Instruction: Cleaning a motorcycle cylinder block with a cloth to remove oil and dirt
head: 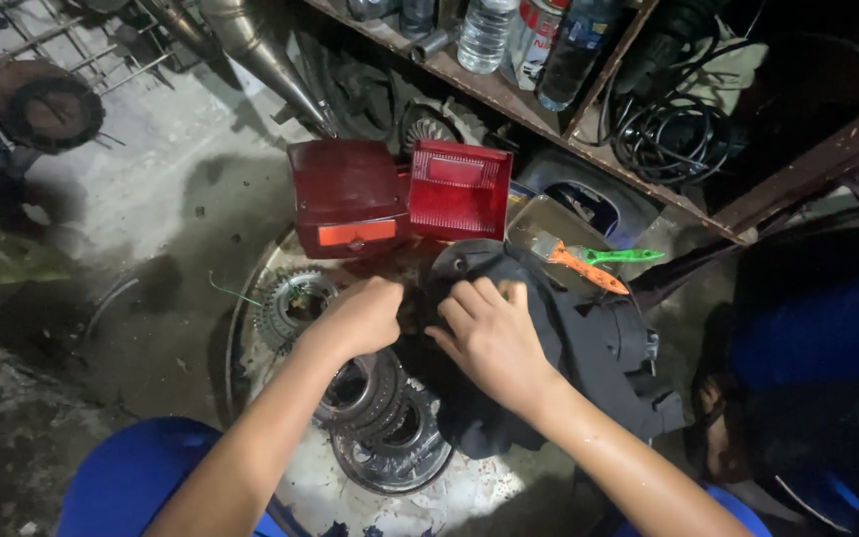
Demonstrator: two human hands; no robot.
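I see my left hand point(362, 316) curled into a loose fist, its grip pressed together against the edge of a dark engine cover point(549, 348); I cannot tell whether it pinches anything. My right hand point(492, 338) lies on top of that cover, fingers spread flat on it. The cover sits in a round metal tray point(251, 288) at center. At 7 o'clock of the hands lie stacked clutch plates point(390, 438); at 9 o'clock a sprocket point(290, 303); at 12 o'clock two red tail-light lenses point(400, 194); at 2 o'clock an orange-handled brush point(579, 264).
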